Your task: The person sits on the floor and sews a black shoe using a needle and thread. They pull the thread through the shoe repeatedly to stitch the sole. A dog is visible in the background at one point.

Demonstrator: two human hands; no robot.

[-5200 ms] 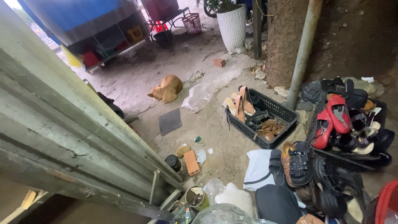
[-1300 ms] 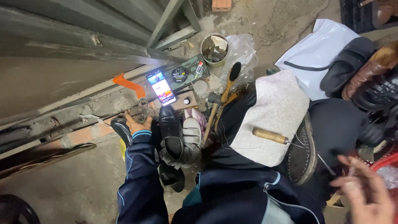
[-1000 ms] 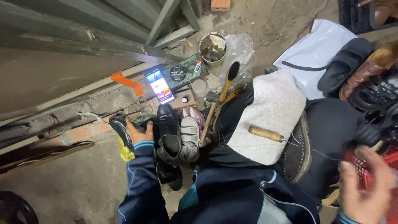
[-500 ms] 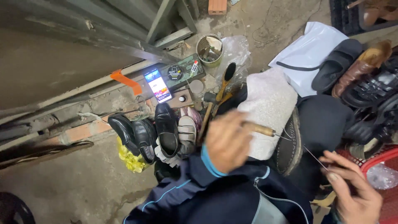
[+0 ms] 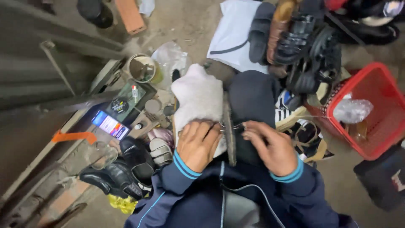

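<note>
The white cloth [image 5: 197,95] is looking soft and fuzzy. The black shoes [image 5: 126,169] are shining like smooth leather. The red basket [image 5: 382,126] is looking like hard plastic. The floor [image 5: 190,25] is looking rough and dusty.
</note>
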